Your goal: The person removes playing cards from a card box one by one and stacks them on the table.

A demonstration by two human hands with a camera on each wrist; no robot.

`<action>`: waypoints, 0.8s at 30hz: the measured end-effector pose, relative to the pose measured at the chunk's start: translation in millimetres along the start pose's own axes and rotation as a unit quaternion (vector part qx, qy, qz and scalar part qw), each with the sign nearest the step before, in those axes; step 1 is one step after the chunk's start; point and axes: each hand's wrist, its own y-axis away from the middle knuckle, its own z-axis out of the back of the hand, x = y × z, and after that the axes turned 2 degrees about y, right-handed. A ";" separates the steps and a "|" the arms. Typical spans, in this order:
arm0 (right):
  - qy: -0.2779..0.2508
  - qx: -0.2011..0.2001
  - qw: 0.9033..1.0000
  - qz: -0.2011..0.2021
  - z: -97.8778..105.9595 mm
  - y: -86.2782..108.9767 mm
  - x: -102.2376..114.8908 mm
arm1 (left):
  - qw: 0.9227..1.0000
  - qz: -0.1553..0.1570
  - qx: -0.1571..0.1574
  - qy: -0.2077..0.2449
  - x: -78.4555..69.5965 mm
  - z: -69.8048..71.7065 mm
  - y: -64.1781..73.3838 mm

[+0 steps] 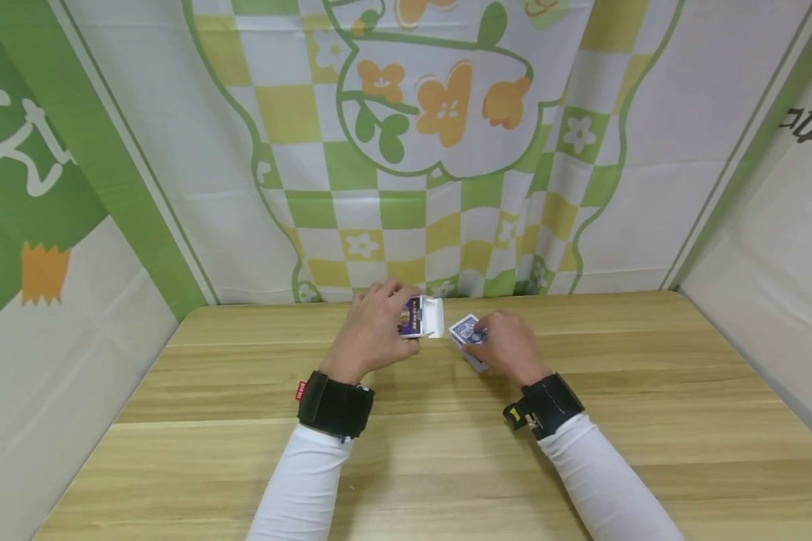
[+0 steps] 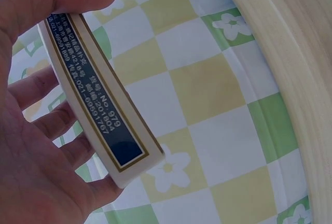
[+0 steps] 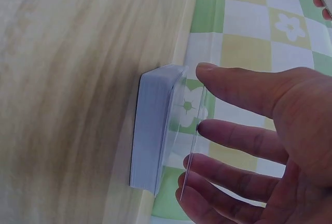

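The blue-backed paper card deck (image 1: 464, 329) stands uncased on the pale wooden desk (image 1: 440, 473); the left hand (image 1: 377, 327) grips a purple open-flapped cardboard box (image 1: 413, 316). The right hand (image 1: 512, 347) pinches a thin clear-looking sheet (image 3: 193, 143) just off the deck.

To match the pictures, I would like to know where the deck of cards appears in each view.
Head: the deck of cards is slightly below and right of centre, by the right hand.
Left wrist: not in it.
Right wrist: slightly left of centre, on the wooden table, with the hand to its right.
Shared landmark: the green, yellow and white checked cloth.
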 end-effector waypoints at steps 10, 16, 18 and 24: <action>0.000 -0.002 1.000 -0.003 -6.0 1.3 -2.3 | 1.000 -0.001 0.000 0.000 0.2 0.2 0.5; -0.001 0.000 1.000 -0.001 -8.1 0.9 -2.4 | 1.000 0.002 0.002 0.001 -0.2 0.3 0.8; 0.001 0.000 1.000 -0.001 -8.3 0.9 -2.3 | 1.000 0.002 0.002 0.001 -0.1 0.3 0.7; 0.003 0.001 1.000 -0.005 -8.7 1.4 -1.8 | 1.000 0.003 0.003 -0.001 0.1 0.5 0.6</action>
